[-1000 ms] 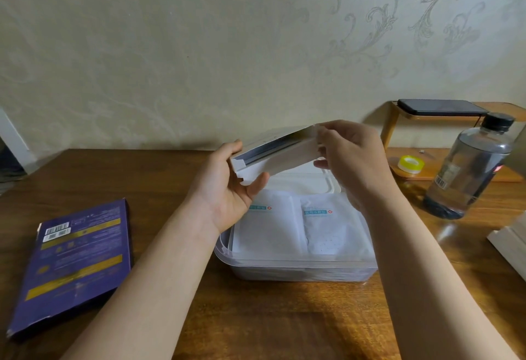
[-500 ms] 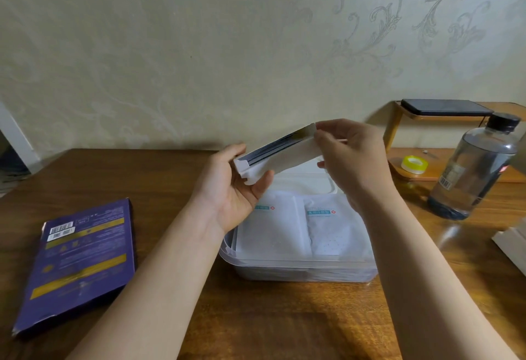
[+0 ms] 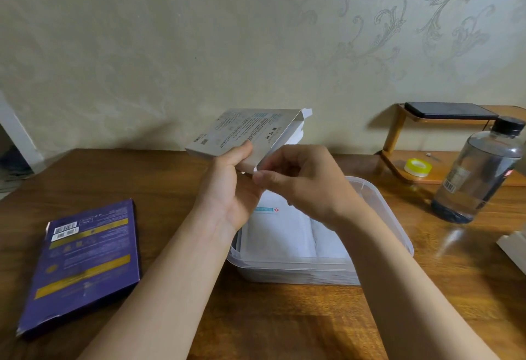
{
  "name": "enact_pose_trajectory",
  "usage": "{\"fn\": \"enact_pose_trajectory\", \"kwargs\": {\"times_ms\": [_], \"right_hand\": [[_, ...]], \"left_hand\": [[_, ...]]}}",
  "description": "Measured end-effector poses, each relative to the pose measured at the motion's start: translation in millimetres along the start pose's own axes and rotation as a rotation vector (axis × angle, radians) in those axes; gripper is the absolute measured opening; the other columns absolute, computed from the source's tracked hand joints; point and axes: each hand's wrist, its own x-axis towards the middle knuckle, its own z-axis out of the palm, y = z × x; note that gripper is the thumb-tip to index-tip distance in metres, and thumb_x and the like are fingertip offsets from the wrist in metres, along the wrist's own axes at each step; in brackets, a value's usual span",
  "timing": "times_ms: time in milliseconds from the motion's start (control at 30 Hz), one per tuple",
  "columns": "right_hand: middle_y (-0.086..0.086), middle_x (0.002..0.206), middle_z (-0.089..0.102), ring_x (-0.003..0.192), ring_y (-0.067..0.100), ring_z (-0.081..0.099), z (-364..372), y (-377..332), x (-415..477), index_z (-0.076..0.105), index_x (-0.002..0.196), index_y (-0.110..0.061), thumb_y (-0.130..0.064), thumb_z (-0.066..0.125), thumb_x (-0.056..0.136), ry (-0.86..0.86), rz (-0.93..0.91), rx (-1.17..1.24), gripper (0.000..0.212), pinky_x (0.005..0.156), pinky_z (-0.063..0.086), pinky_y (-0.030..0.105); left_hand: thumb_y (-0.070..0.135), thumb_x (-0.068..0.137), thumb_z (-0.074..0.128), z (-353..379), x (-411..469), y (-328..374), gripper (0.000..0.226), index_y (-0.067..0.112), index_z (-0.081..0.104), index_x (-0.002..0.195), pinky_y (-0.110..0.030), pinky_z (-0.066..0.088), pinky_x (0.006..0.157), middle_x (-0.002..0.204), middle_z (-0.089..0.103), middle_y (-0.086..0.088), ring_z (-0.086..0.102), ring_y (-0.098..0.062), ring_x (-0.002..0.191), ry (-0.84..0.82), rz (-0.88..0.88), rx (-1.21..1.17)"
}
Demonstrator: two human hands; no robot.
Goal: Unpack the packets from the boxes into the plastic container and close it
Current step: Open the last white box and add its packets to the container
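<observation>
Packets (image 3: 280, 234) already lay flat side by side in the container (image 3: 397, 228), which sat open on the table (image 3: 176, 177) below the hands, so that anything pulled from the box would drop straight in. Above it, at about twelve o'clock from the container, the left hand (image 3: 227, 186) gripped the silver box (image 3: 244, 132) by its near corner, thumb on top, tilting the open end up toward one o'clock, probably to steady it while the other hand worked. Its flap (image 3: 307, 112) stood open at the far end. The right hand (image 3: 299, 177) was curled narrow, fingertips pinched at the box's near right edge; whether it held a packet edge or only the card, I could not tell. At nine o'clock from the container a purple box (image 3: 82, 263) lay flat on the table, apart from the work, perhaps set aside as done or waiting its turn. A bottle (image 3: 478, 172) stood at two o'clock, clear of the hands. No lid was visible, so closing looked some way off.
</observation>
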Motion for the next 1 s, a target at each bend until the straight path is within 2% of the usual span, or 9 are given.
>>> {"fn": "enact_pose_trajectory", "kwargs": {"times_ms": [167, 300, 367, 467, 600, 700, 833, 933, 1000], "right_hand": [[-0.007, 0.053, 0.055, 0.048, 0.004, 0.045, 15.5, 0.0, -1.4, 0.067, 0.069, -0.017, -0.034, 0.083, 0.078, 0.207, -0.008, -0.218, 0.025, 0.046, 0.035, 0.012], [-0.009, 0.046, 0.051, 0.045, 0.006, 0.045, 27.8, 3.8, 1.1, 0.061, 0.061, -0.018, -0.023, 0.082, 0.073, 0.347, 0.005, -0.238, 0.025, 0.044, 0.031, 0.012], [-0.006, 0.050, 0.055, 0.045, 0.005, 0.043, 22.3, 1.8, 0.8, 0.065, 0.064, -0.015, -0.025, 0.083, 0.075, 0.252, 0.071, -0.135, 0.024, 0.046, 0.033, 0.014], [0.008, 0.060, 0.065, 0.051, 0.015, 0.046, 3.9, -2.0, 2.1, 0.071, 0.082, -0.004, -0.010, 0.068, 0.085, 0.090, 0.188, 0.184, 0.007, 0.048, 0.037, 0.027], [0.003, 0.055, 0.056, 0.046, 0.018, 0.043, -11.9, 5.4, 7.0, 0.072, 0.082, -0.011, 0.000, 0.052, 0.090, 0.278, 0.271, 0.273, 0.023, 0.046, 0.035, 0.028], [0.008, 0.055, 0.050, 0.042, 0.020, 0.037, -18.6, 1.6, 6.8, 0.064, 0.083, 0.000, -0.002, 0.046, 0.088, 0.228, 0.360, 0.472, 0.019, 0.046, 0.033, 0.028], [0.002, 0.048, 0.038, 0.035, 0.016, 0.025, -27.4, -4.4, 6.1, 0.040, 0.069, -0.015, -0.016, 0.044, 0.093, 0.084, 0.501, 0.856, 0.024, 0.041, 0.027, 0.023], [-0.003, 0.039, 0.029, 0.029, 0.011, 0.020, -30.0, 1.7, 4.2, 0.044, 0.053, -0.017, -0.014, 0.044, 0.098, 0.001, 0.532, 0.839, 0.046, 0.035, 0.024, 0.021], [-0.005, 0.036, 0.025, 0.028, 0.009, 0.018, -29.9, 5.9, 3.8, 0.049, 0.055, -0.017, -0.010, 0.043, 0.100, -0.011, 0.531, 0.819, 0.046, 0.034, 0.023, 0.020]], "left_hand": [[0.003, 0.100, 0.052, 0.5, 2.3, -6.5, 0.030, 0.007, 0.064, 0.128, -0.036, 0.063, 0.077, 0.122, 0.073, -0.016, 0.075, -0.028, 0.101, 0.056, 0.027, -0.024], [0.004, 0.099, 0.054, -1.0, 4.5, -9.6, 0.032, 0.006, 0.063, 0.130, -0.038, 0.060, 0.092, 0.126, 0.071, -0.016, 0.072, -0.029, 0.110, 0.072, 0.034, -0.029], [0.003, 0.099, 0.052, -2.3, 4.6, -10.3, 0.032, 0.007, 0.063, 0.129, -0.041, 0.059, 0.093, 0.124, 0.072, -0.015, 0.072, -0.030, 0.109, 0.048, 0.046, -0.036], [0.002, 0.099, 0.048, -0.9, 2.7, -10.9, 0.030, 0.010, 0.064, 0.123, -0.042, 0.055, 0.075, 0.113, 0.073, -0.017, 0.069, -0.033, 0.093, -0.012, 0.040, 0.007], [-0.001, 0.096, 0.050, 0.6, 2.7, -14.5, 0.043, 0.016, 0.061, 0.133, -0.037, 0.056, 0.070, 0.119, 0.073, -0.017, 0.068, -0.030, 0.091, -0.027, 0.024, 0.063], [-0.003, 0.092, 0.053, 0.7, 2.5, -16.5, 0.047, 0.018, 0.063, 0.133, -0.040, 0.053, 0.076, 0.127, 0.070, -0.019, 0.066, -0.030, 0.100, -0.027, 0.011, 0.135], [-0.004, 0.092, 0.053, 1.2, 3.0, -16.7, 0.044, 0.015, 0.065, 0.130, -0.036, 0.052, 0.074, 0.123, 0.071, -0.020, 0.066, -0.030, 0.099, -0.030, -0.039, 0.161], [-0.005, 0.091, 0.055, 0.7, 1.7, -19.7, 0.050, 0.014, 0.062, 0.136, -0.035, 0.052, 0.070, 0.122, 0.071, -0.016, 0.064, -0.030, 0.099, -0.058, -0.067, 0.206], [-0.005, 0.088, 0.058, 2.0, 0.3, -21.1, 0.054, 0.018, 0.062, 0.136, -0.039, 0.052, 0.077, 0.129, 0.070, -0.013, 0.065, -0.029, 0.104, -0.097, -0.054, 0.228]]}}
